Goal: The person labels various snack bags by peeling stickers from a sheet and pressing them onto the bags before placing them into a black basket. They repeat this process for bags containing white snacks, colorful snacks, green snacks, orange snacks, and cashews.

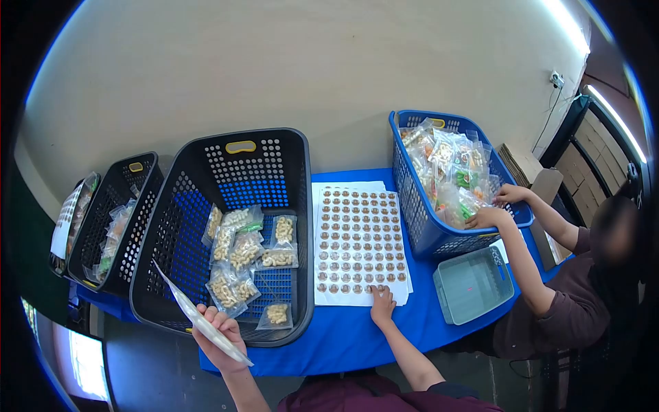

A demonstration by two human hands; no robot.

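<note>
Your left hand [221, 336] grips a clear packet [202, 323], whitish along its edge. Your right hand [382, 303] touches a white sticker sheet [359, 245] patterned with rows of round brown dots. Your sleeves read maroon. The table cover [357, 333] is bright blue. The big basket [230, 230] before you is black with a grid of holes and a yellow handle tag; its clear packets [246, 250] show pale beige pieces, one with green. The right-hand basket [449, 189] is blue, its packets mixing orange, green and white. The small tray [473, 285] is pale teal. The co-worker's sleeve [559, 312] is brownish-plum. The wall is cream.
</note>
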